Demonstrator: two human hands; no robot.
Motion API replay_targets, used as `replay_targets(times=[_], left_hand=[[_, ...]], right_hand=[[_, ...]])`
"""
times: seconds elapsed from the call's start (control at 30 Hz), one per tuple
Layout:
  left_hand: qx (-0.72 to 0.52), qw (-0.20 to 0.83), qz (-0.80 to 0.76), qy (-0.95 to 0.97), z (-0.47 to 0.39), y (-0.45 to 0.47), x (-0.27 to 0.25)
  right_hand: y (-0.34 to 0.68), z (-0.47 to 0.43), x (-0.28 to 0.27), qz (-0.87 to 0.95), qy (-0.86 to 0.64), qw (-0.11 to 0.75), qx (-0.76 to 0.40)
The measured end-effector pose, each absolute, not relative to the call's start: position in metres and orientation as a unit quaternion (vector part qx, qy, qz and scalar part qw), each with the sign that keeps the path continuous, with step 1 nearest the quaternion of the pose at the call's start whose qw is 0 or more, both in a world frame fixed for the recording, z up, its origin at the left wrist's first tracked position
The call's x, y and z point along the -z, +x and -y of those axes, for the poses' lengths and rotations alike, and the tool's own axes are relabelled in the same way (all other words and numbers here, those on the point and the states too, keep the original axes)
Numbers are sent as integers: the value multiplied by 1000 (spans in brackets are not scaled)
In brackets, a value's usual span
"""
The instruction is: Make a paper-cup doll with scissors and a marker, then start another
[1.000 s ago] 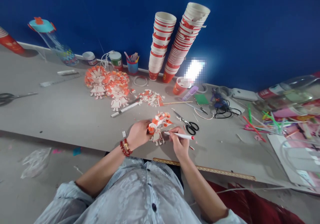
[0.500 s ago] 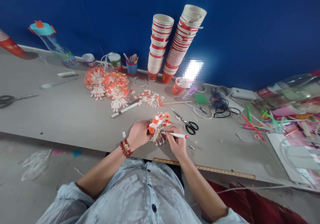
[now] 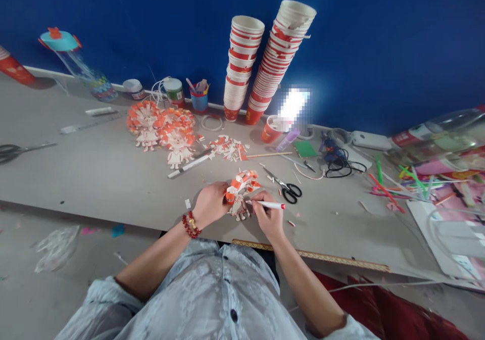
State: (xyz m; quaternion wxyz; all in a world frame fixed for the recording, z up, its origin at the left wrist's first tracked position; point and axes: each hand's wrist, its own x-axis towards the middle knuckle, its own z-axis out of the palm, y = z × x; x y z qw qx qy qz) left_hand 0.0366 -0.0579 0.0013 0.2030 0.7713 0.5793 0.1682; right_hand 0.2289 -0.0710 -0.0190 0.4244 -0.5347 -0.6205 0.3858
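A small paper doll [image 3: 238, 206] with curled orange-and-white strips around its head lies on the table near the front edge. My left hand [image 3: 212, 200] grips it at its left side, fingers closed at the curls. In my right hand [image 3: 268, 216] is a white marker pen [image 3: 270, 205] with a red end, held in a writing grip. The pen's tip points left and is at the doll's dress; whether it touches cannot be made out. Black-handled scissors [image 3: 284, 186] lie partly open just right of the doll.
Finished-looking paper dolls [image 3: 147, 128] with orange curls lie at the back left, beside paper scraps [image 3: 229, 148]. Two tall stacks of paper cups [image 3: 242, 67] stand against the blue wall. A glowing phone-like screen [image 3: 293, 108] leans behind a cup. Straws and pink paper clutter the right.
Both hands, the doll and the marker pen stay almost where they were. The view has shifted very slightly.
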Motion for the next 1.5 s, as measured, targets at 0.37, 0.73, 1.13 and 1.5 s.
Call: replay_targets(times=[0.37, 0.73, 1.13, 1.5], left_hand=[[-161, 203, -579, 773, 58, 37, -3], [-161, 206, -578, 773, 57, 37, -4], [-165, 209, -575, 774, 57, 37, -6], [-169, 204, -574, 775, 57, 37, -2]], right_hand=[[229, 71, 18, 621, -537, 419, -389], [229, 72, 16, 620, -539, 417, -389], [229, 73, 15, 623, -538, 411, -393], [230, 73, 16, 619, -533, 411, -405]])
